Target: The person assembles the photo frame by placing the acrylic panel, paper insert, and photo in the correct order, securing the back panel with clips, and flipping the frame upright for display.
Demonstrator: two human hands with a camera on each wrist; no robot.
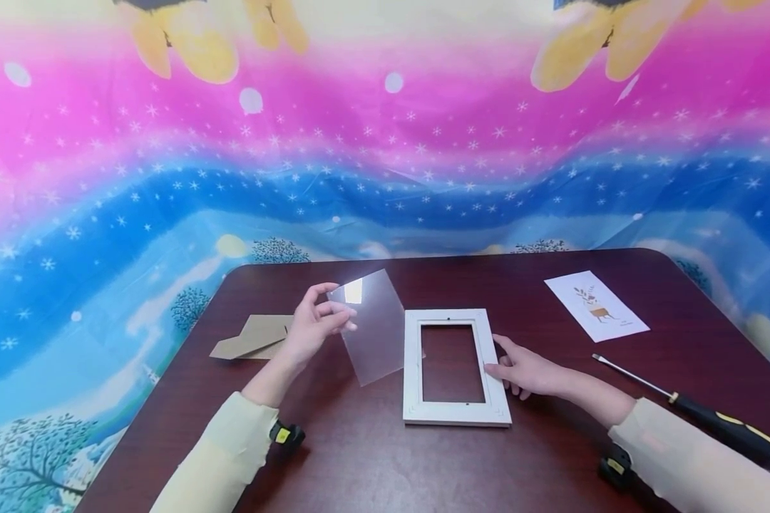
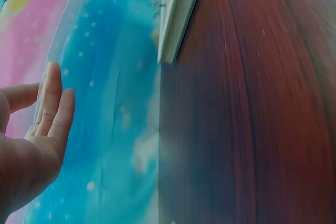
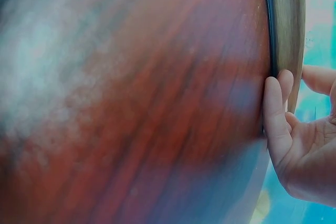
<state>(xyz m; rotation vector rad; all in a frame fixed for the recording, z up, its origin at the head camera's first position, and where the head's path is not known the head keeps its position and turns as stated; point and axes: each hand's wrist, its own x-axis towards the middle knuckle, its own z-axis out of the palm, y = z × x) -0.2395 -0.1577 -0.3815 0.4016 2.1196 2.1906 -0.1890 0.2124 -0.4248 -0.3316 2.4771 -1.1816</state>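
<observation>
Between thumb and fingers, my left hand (image 1: pixel 317 322) pinches a clear rectangular pane (image 1: pixel 380 345) by its upper left edge. The pane is tilted and catches a bright reflection near its top. To its right, a white picture frame (image 1: pixel 413 370) lies on the table with an open middle. My right hand (image 1: pixel 531 368) grips the frame's right side, thumb on the top face and fingers at the outer edge. In the right wrist view, the fingers (image 3: pixel 275 111) lie against the side of the frame (image 3: pixel 289 30). The pane's lower right corner reaches the frame's left side in the head view.
A brown backing board (image 1: pixel 263 333) with a raised flap lies left, partly behind my left hand. At right are a white card (image 1: pixel 597 306) with a printed plant and a screwdriver (image 1: pixel 725 426) with a black and yellow handle. A patterned cloth (image 1: pixel 385 142) hangs behind the table.
</observation>
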